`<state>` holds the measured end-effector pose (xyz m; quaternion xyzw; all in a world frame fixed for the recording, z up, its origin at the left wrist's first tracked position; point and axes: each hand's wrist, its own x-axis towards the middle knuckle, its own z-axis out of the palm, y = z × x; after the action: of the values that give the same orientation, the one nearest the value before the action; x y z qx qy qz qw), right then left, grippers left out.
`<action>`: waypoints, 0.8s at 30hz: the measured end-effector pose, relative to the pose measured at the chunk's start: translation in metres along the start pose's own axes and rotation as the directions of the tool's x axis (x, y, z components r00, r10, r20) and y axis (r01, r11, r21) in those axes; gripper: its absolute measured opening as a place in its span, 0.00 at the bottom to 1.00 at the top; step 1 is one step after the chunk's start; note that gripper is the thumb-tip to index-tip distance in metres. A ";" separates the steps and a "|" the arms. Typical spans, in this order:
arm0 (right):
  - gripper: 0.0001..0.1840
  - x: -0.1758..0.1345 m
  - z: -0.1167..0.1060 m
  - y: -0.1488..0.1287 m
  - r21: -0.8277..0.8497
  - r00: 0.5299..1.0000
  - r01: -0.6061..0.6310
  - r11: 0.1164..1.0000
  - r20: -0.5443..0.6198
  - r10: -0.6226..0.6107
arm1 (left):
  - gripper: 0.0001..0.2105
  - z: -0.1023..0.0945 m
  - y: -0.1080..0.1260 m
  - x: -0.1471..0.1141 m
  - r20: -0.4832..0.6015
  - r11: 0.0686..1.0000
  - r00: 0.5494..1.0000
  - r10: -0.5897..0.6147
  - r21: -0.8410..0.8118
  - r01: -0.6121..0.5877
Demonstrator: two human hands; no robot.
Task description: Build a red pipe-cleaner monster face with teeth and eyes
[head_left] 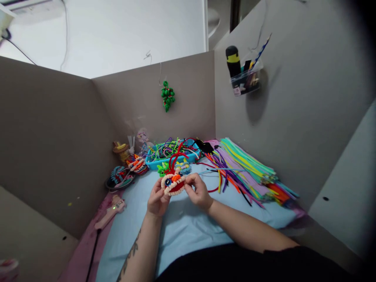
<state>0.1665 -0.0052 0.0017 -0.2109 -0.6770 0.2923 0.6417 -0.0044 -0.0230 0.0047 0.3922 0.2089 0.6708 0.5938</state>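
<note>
Between my two hands is a pipe-cleaner lion-dance head (177, 190), cream-edged with a red mouth, an orange nose and one blue eye that shows. Red pipe cleaners rise from its top. My left hand (158, 199) pinches its left edge, and my right hand (199, 192) grips its right edge with thumb and fingers. A light blue pipe cleaner (217, 170) stretches out to the right behind the right hand. Just beyond the head lie a green pipe-cleaner figure (163, 169) and a blue-and-yellow one (183, 167).
A blue basket (152, 164) of pipe-cleaner scraps stands at the back. Bundles of coloured pipe cleaners (246, 164) lie right. On the left are a pink glue gun (111, 211), a dark bowl (110, 186) and an orange-and-white figure (137, 163). Grey panels (188, 98) surround the table.
</note>
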 end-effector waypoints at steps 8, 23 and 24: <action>0.06 0.000 -0.003 -0.011 -0.109 0.990 0.140 0.984 0.034 -0.138 | 0.25 -0.005 0.000 -0.002 0.028 0.999 0.999 -0.036 0.008 0.035; 0.16 0.004 0.008 0.003 -0.547 0.951 0.309 0.778 0.190 -0.244 | 0.18 0.015 -0.013 0.012 -0.261 0.983 0.959 0.106 0.171 -0.062; 0.15 0.004 0.011 0.004 -0.553 0.953 0.301 0.777 0.213 -0.217 | 0.19 0.016 -0.015 0.012 -0.268 0.980 0.956 0.115 0.190 -0.065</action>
<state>0.1553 -0.0013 0.0019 -0.2802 -0.7985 -0.0051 0.5328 0.0178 -0.0113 0.0065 0.3551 0.3317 0.7240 0.4896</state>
